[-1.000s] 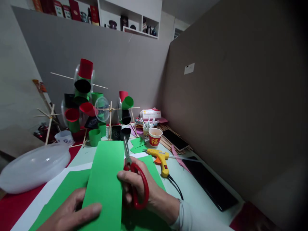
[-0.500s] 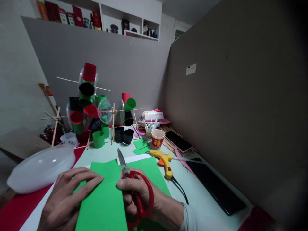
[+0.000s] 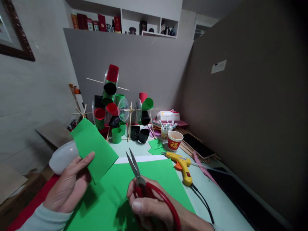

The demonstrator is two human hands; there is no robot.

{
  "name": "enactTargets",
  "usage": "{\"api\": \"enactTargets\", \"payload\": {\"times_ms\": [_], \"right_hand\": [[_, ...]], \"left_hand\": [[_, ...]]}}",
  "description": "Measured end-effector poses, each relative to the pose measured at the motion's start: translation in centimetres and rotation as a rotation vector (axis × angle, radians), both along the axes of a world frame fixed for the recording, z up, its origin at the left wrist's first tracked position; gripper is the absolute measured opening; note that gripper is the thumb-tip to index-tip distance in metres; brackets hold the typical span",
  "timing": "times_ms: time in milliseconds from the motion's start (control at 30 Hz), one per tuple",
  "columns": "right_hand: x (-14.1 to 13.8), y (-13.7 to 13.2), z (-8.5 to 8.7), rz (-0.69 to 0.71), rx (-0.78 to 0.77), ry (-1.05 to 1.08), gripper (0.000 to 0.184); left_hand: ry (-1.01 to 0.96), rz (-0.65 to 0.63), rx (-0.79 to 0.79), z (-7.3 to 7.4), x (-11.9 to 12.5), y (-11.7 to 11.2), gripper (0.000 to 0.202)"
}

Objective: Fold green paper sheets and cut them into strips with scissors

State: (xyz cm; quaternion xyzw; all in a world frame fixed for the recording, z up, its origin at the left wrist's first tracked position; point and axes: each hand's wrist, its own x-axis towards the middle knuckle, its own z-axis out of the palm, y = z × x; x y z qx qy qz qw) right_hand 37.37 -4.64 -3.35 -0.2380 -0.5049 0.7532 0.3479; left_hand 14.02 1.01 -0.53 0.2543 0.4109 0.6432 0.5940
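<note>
My left hand (image 3: 68, 186) holds a cut strip of green paper (image 3: 92, 148) lifted off the table and tilted up to the left. My right hand (image 3: 154, 208) grips red-handled scissors (image 3: 144, 186), blades slightly apart and pointing up-left over a large green sheet (image 3: 134, 192) that lies flat on the table. The scissors touch no paper.
A yellow glue gun (image 3: 182, 162) with a black cord lies right of the sheet. Behind stand a red paper cup (image 3: 175, 140), a stick-and-cup model (image 3: 117, 109), a clear plastic lid (image 3: 63, 155), and brown partition walls at the right and back.
The left hand has lifted the green strip off the sheet and carried it left. The scissors drew back toward me. The camera view shifted left.
</note>
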Motion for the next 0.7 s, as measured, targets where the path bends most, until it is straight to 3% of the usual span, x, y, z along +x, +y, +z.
{"api": "enactTargets", "payload": {"times_ms": [333,700], "right_hand": [[-0.21,0.37,-0.75,0.187,-0.048,0.008,0.060],[-0.20,0.17,-0.36,0.146,-0.078,0.011,0.057]], "left_hand": [[-0.031,-0.054,-0.034,0.03,0.30,-0.23,0.076],[-0.015,-0.069,-0.016,-0.88,0.66,-0.13,0.077]]}}
